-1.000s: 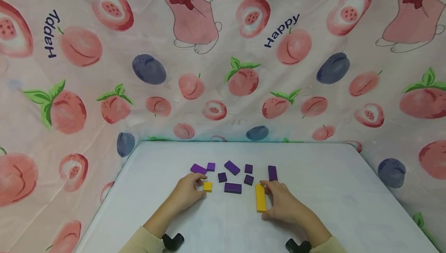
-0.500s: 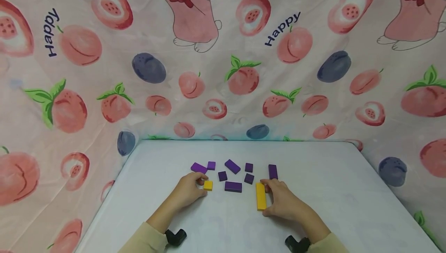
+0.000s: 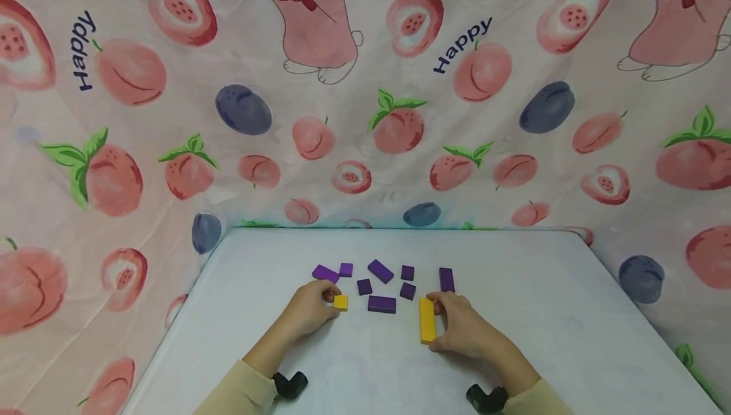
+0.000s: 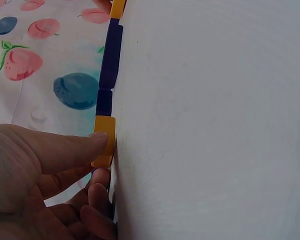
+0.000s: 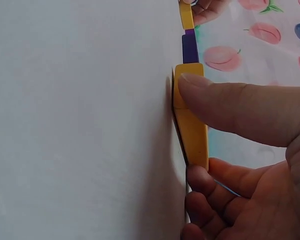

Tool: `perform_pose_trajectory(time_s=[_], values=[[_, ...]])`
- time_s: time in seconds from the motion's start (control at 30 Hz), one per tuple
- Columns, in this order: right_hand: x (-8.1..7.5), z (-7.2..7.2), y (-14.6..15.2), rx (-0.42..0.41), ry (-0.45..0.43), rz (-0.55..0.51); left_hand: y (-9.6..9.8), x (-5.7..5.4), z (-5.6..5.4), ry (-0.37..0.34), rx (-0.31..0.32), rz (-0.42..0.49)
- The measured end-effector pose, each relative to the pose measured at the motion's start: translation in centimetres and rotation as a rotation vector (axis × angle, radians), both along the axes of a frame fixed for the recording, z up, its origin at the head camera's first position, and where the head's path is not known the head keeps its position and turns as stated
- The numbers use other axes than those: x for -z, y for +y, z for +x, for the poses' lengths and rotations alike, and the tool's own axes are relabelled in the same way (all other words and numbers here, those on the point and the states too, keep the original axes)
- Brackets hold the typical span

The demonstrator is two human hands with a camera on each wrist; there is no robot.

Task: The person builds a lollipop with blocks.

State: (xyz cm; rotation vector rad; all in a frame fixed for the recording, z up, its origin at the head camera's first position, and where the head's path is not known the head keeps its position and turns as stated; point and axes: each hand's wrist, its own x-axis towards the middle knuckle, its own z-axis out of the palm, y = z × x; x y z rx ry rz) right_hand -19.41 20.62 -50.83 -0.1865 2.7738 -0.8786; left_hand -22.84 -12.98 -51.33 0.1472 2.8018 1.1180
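My left hand (image 3: 308, 308) pinches a small yellow cube (image 3: 341, 303) on the white table. In the left wrist view the thumb lies on the near face of the cube (image 4: 104, 126), with fingers behind it. To the right, my right hand (image 3: 465, 326) holds a long yellow block (image 3: 427, 321) by its two ends, pointing away from me. The thumb covers part of the near end of the block (image 5: 194, 135) in the right wrist view. Between the hands lies a purple block (image 3: 382, 304), set crosswise. A purple cube (image 3: 364, 287) sits just beyond the yellow cube.
Farther back are more purple pieces: a tilted block (image 3: 380, 271), a block partly behind the left hand (image 3: 325, 273), small cubes (image 3: 346, 270) (image 3: 407, 273) (image 3: 408, 290), and an upright-looking block (image 3: 447, 279) beyond the right hand. A fruit-printed curtain (image 3: 365, 117) hangs behind the table (image 3: 571, 339).
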Motion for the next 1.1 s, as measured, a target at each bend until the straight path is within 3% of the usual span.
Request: perform_pose_trajectory(time_s=[0.43,0.73,1.1], values=[[0.2,0.4,-0.1,-0.002,0.023,-0.019,-0.2,-0.4,-0.1,-0.002,0.006,0.009],[-0.2,1.3,-0.8,-0.012,0.003,-0.044,-0.1,-0.6,0.4,-0.008,0.018,0.017],[-0.2,2.3,-1.7,-0.094,0.029,-0.052,0.4,-0.9,1.2,-0.011,0.058,0.017]])
